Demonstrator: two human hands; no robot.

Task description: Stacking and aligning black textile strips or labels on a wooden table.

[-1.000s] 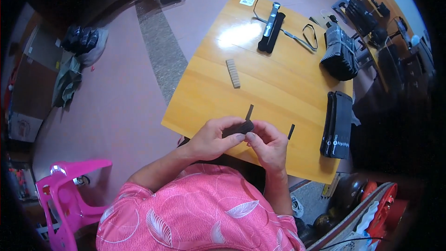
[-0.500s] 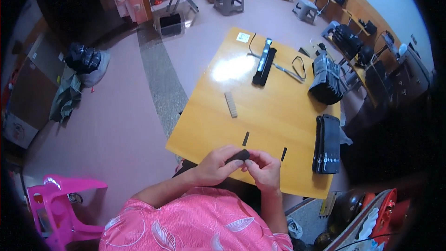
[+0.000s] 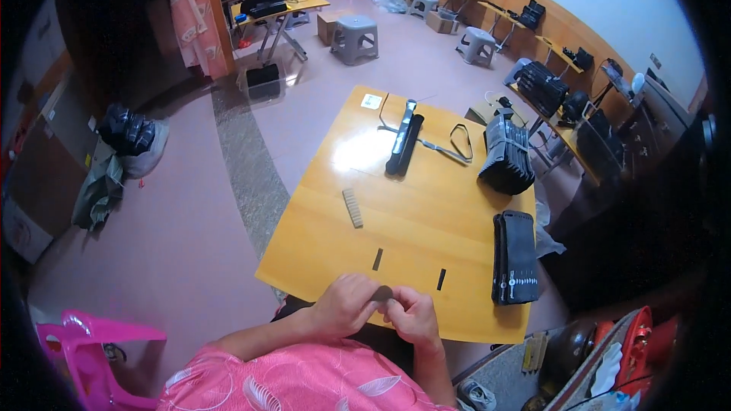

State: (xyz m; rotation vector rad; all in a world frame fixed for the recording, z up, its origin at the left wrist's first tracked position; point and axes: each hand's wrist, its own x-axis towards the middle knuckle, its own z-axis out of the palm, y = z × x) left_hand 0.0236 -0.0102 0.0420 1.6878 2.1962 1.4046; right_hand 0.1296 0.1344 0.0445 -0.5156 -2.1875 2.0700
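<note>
At the table's near edge, my left hand [image 3: 344, 306] is closed around a soft-looking black piece [image 3: 383, 293]. My right hand [image 3: 413, 314] pinches the same piece at its right end. Most of it is hidden by my fingers, so its exact kind does not show. Just beyond my hands, two short black strips [image 3: 378, 259] lie apart on the yellow table [image 3: 304, 255]. Farther off is a tan, ribbed strip [image 3: 352, 208]. A folded black stack with a row of light marks [image 3: 516, 259] rests on the right side of the table.
Long black pieces [image 3: 403, 144] and a grey strap [image 3: 445, 151] lie at the far side. A tied bundle of black flat pieces [image 3: 507, 154] stands at the right edge. A pink plastic chair [image 3: 84, 342] is at lower left, grey stools [image 3: 355, 39] beyond the table.
The view has tilted up, showing more of the far room, including people's legs. Both hands still hold the black piece at the near edge, with less of it showing now.
</note>
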